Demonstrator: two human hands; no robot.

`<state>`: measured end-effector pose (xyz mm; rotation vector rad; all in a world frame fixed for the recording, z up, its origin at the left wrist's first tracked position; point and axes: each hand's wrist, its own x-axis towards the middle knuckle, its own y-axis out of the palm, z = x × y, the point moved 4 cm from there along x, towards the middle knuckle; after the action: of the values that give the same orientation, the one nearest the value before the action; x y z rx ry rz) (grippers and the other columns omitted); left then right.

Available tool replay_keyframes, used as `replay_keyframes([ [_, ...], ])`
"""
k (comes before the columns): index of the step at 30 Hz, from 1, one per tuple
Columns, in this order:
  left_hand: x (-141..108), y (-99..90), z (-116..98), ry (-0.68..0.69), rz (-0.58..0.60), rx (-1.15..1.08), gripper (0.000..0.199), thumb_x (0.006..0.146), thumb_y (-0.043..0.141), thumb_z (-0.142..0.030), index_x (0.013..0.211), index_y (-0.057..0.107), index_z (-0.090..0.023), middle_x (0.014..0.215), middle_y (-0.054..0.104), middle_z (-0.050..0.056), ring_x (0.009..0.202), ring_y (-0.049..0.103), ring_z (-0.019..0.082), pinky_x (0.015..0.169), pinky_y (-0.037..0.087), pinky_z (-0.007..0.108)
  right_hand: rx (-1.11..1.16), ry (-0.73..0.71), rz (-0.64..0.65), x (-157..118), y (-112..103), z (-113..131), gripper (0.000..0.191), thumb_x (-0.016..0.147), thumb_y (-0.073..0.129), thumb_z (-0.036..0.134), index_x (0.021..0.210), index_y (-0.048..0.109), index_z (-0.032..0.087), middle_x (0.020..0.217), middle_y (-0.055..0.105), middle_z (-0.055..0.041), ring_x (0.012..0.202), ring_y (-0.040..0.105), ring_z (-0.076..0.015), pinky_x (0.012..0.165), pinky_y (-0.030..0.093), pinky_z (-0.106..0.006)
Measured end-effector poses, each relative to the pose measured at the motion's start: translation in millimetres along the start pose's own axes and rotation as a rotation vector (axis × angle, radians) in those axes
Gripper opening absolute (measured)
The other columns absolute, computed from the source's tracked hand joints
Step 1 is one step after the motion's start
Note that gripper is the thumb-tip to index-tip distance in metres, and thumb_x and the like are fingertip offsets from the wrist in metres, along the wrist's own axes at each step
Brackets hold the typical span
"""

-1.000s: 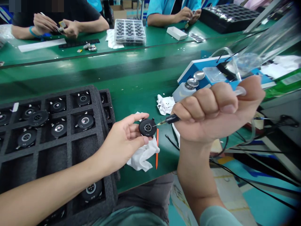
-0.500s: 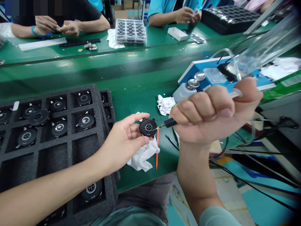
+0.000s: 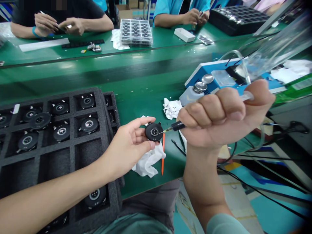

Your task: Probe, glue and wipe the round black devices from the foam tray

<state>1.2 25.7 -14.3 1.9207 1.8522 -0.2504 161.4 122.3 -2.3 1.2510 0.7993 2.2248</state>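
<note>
Between the thumb and fingers of my left hand (image 3: 129,144) is a round black watch case (image 3: 154,131), its back with the ring of contacts facing up. My right hand (image 3: 219,120) is wrapped in a fist around a glue syringe (image 3: 178,126), thumb at its rear end, where a pale part sticks out. The thin needle of the syringe points left, its tip at the right side of the watch back. Whether the tip touches cannot be made out. Below the watch case lie a crumpled white cloth (image 3: 148,162) and an orange stick (image 3: 163,156) on the green table.
At left, a dark foam tray (image 3: 73,152) holds several watch cases. A pump bottle (image 3: 191,96), a stained tissue (image 3: 172,109) and a blue machine (image 3: 202,73) stand beyond my right hand. Two co-workers' hands work across the table, near a clear compartment box (image 3: 136,34).
My right hand and the syringe have shifted very slightly to the right. My left hand and the watch case are almost still. The co-workers' hands across the table have moved a little.
</note>
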Motion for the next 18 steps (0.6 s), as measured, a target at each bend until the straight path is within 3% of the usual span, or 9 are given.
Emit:
replay_keyframes([
  [5, 0, -0.4, 0, -0.003, 0.007, -0.008, 0.064, 0.075, 0.074, 0.002, 0.135, 0.061, -0.016, 0.101, 0.080, 0.006, 0.085, 0.077, 0.016, 0.081, 0.059, 0.028, -0.005, 0.006, 0.076, 2, 4, 1, 0.062, 0.091, 0.056, 0.061, 0.050, 0.028, 0.025, 0.044, 0.031, 0.0066, 0.037, 0.022, -0.0093, 0.042, 0.029, -0.031],
  [8, -1, -0.9, 0, -0.003, 0.012, 0.000, 0.063, 0.074, 0.076, 0.000, 0.134, 0.061, -0.017, 0.102, 0.080, 0.006, 0.087, 0.077, 0.018, 0.082, 0.059, 0.030, -0.046, 0.010, 0.031, 1, -1, 2, 0.058, 0.094, 0.057, 0.049, 0.049, 0.029, 0.024, 0.044, 0.031, 0.0065, 0.037, 0.021, -0.0092, 0.042, 0.028, -0.031],
  [14, -1, -1.3, 1, 0.006, 0.020, 0.008, 0.065, 0.072, 0.079, -0.003, 0.133, 0.062, -0.017, 0.101, 0.080, 0.006, 0.087, 0.076, 0.020, 0.084, 0.059, 0.033, -0.149, -0.015, 0.003, -2, -6, 6, 0.058, 0.086, 0.065, 0.056, 0.049, 0.036, 0.024, 0.042, 0.031, 0.0062, 0.039, 0.022, -0.0100, 0.041, 0.027, -0.032],
  [18, 0, -0.8, 1, 0.007, 0.027, 0.011, 0.065, 0.073, 0.079, -0.003, 0.134, 0.062, -0.017, 0.101, 0.079, 0.006, 0.087, 0.075, 0.019, 0.085, 0.058, 0.033, -0.129, 0.011, -0.111, -4, -2, 5, 0.055, 0.092, 0.062, 0.045, 0.050, 0.033, 0.023, 0.044, 0.028, 0.0068, 0.040, 0.019, -0.0097, 0.043, 0.025, -0.031],
])
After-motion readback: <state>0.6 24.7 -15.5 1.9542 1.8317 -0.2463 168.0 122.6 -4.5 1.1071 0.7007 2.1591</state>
